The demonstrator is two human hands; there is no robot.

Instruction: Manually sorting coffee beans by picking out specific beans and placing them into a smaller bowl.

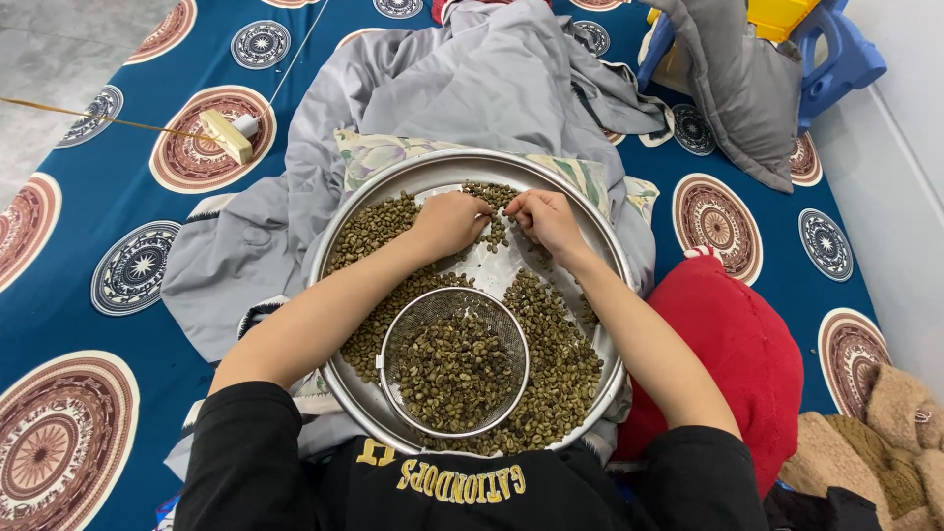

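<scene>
Both hands down in the big steel tray (339, 246): left hand (450, 224) curled loosely over the green beans (374, 226), right hand (546, 218) pinching a few just beside it. Mesh sieve (454, 360) sits nearer me, so picked ones drop in easily.

Blue patterned mat (147, 187) w/ round medallions covers the floor. Grey quilted blanket (492, 88) lies bunched across the middle, a floral cushion (379, 152) on it. Red cushion (737, 354) at right — brown fuzzy cloth (875, 442) beside it. Grey pillow (737, 88) leans on a blue plastic chair (836, 59). Cream power plug (226, 133) upper left.
</scene>
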